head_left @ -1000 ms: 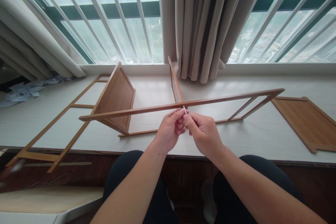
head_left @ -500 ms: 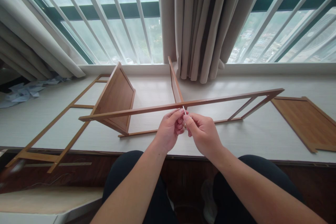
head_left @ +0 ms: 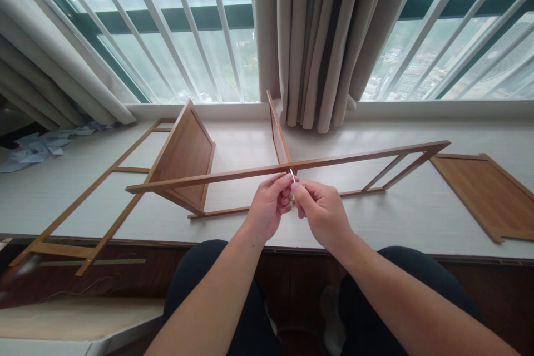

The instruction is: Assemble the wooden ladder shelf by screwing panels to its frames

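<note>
My right hand [head_left: 321, 208] is closed in a pinch, thumb and forefinger on a thin silvery hex key [head_left: 292, 176]. The key's upper end points at the underside of a long wooden frame [head_left: 225, 175], close to where an upright wooden panel [head_left: 278, 130] joins it. Beside the key, my left hand [head_left: 269, 203] is closed, its thumb and fingers pressed together just below the frame's rail; what they grip is hidden. A second wooden panel [head_left: 183, 156] stands upright at the frame's left end. Any screw at the joint is too small to make out.
Another ladder-like wooden frame [head_left: 89, 200] lies at the left and juts over the edge of the white ledge [head_left: 354, 228]. At the right lies a flat wooden panel [head_left: 492, 192]. Behind are grey curtains [head_left: 317, 44] and barred windows; crumpled papers [head_left: 41, 144] lie far left.
Almost nothing has moved. My fingers and the hex key keep their place at the rail, with only a tiny shift of the key.
</note>
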Demonstrator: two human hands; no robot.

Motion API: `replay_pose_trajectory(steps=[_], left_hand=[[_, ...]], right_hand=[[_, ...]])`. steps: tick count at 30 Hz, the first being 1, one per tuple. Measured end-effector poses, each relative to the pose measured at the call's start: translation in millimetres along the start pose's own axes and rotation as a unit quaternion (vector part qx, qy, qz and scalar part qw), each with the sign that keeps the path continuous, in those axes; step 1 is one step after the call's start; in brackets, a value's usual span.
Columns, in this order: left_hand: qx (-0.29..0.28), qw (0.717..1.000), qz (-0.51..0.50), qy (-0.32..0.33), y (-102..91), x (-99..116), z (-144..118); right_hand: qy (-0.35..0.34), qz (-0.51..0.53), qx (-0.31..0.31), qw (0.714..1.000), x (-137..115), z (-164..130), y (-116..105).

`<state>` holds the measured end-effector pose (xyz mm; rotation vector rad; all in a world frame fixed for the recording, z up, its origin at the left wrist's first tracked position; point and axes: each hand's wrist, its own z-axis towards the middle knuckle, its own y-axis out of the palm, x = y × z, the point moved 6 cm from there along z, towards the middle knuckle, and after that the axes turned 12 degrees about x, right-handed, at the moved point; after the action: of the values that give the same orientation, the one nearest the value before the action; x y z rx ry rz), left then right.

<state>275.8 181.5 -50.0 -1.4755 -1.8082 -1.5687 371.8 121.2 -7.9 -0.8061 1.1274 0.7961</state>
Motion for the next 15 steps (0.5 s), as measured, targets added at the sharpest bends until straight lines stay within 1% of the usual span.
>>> replay_pose_trajectory(steps=[5, 8, 10, 11, 13, 15], left_hand=[[0.013, 1.0, 0.006, -0.002, -1.0, 1.3, 0.2], [0.018, 1.0, 0.01, 0.015, -3.0, 3.5, -1.1], [0.048, 0.998, 0.023, 0.043, -9.5, 6.3, -1.8], [0.071, 0.995, 0.036, 0.063, -14.5, 8.3, -2.1], [0.125, 0.983, 0.074, 0.111, -26.4, 13.4, -2.3], [0.165, 0.964, 0.129, 0.163, -36.9, 19.3, -1.8]], right_hand=[[-0.059, -0.072, -0.002, 0.996, -5.4, -3.6, -0.1], [-0.096, -0.105, 0.01, 0.99, -7.7, -5.7, -3.9], [-0.133, -0.138, 0.02, 0.981, -9.2, -3.7, -10.7], [-0.15, -0.157, 0.013, 0.976, -9.2, -1.1, -14.4], [-0.166, -0.19, -0.039, 0.967, -4.6, 7.5, -20.9], [-0.138, -0.214, -0.117, 0.96, 9.0, 19.2, -27.0]])
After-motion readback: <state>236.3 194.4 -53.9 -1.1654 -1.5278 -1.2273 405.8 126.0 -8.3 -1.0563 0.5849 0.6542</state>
